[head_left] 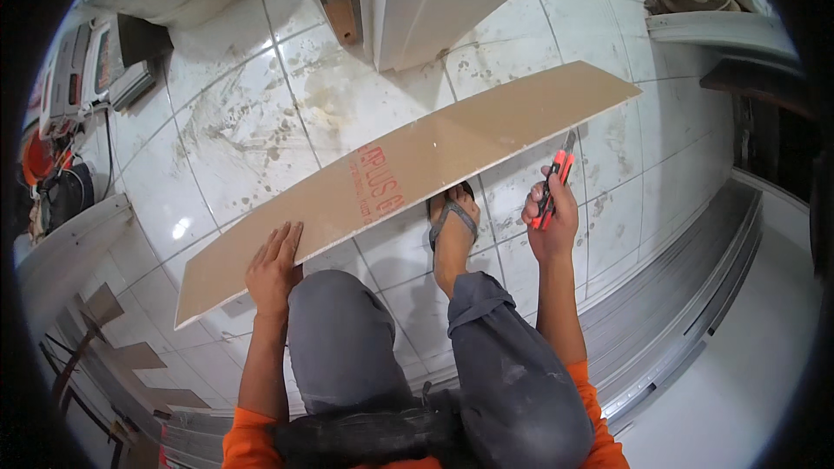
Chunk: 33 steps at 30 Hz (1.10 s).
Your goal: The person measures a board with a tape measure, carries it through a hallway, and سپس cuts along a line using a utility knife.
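Observation:
A long strip of brown-faced plasterboard [469, 135] with red print stretches across in front of me, tilted, its left end lower in view than its right. My left hand [276, 271] grips its near edge toward the left end, fingers laid over the brown face; the thumb is hidden. In my right hand [556, 217] is a red and black utility knife [559, 175], its blade pointing up and away, just short of the board's near edge at the right. My fingers are closed round the knife's handle.
My sandalled foot [453, 221] is under the board's near edge. A white panel or wall end [426, 9] stands beyond it. Long grey metal profiles [669, 295] lie at the right. Tool cases [104, 69] sit at the far left on the stained tile floor [239, 135].

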Motion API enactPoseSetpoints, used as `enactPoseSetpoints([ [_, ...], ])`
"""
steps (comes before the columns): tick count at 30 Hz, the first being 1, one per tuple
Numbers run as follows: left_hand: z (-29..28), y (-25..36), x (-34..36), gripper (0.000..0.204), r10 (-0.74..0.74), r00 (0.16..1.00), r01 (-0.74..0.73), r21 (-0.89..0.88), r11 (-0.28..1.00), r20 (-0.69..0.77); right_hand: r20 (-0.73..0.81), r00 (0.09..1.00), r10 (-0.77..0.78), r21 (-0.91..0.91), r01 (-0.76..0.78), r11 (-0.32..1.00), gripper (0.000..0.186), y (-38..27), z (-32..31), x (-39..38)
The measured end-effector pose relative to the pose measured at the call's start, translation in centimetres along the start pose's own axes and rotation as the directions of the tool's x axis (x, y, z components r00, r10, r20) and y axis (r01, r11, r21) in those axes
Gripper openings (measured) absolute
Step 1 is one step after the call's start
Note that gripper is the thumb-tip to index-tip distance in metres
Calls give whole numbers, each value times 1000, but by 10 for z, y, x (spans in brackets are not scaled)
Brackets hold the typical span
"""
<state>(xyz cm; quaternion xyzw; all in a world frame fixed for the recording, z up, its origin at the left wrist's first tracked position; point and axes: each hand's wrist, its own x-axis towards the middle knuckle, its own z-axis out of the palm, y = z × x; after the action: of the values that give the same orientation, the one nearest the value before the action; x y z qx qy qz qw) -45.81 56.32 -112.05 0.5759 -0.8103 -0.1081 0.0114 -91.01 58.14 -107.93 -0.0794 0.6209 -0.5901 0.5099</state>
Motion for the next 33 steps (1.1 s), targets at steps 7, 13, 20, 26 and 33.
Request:
enactPoseSetpoints([
  [7,6,23,-14,88,-93,993,99,-80,992,67,-34,999,39,-12,-40,999,36,18,-37,1],
  [13,-4,9,-1,74,-75,992,85,-90,992,102,16,1000,19,-105,-17,994,30,12,-28,14],
  [20,-35,-7,39,53,-82,975,87,-14,996,206,169,985,-41,-162,69,984,30,-6,7,32],
  [26,-34,-21,48,46,-95,983,99,-20,995,157,170,982,-87,-227,125,966,27,-19,36,33],
  [33,-34,-20,52,38,-74,991,80,-47,996,112,157,987,17,-166,10,986,25,-19,47,38],
])
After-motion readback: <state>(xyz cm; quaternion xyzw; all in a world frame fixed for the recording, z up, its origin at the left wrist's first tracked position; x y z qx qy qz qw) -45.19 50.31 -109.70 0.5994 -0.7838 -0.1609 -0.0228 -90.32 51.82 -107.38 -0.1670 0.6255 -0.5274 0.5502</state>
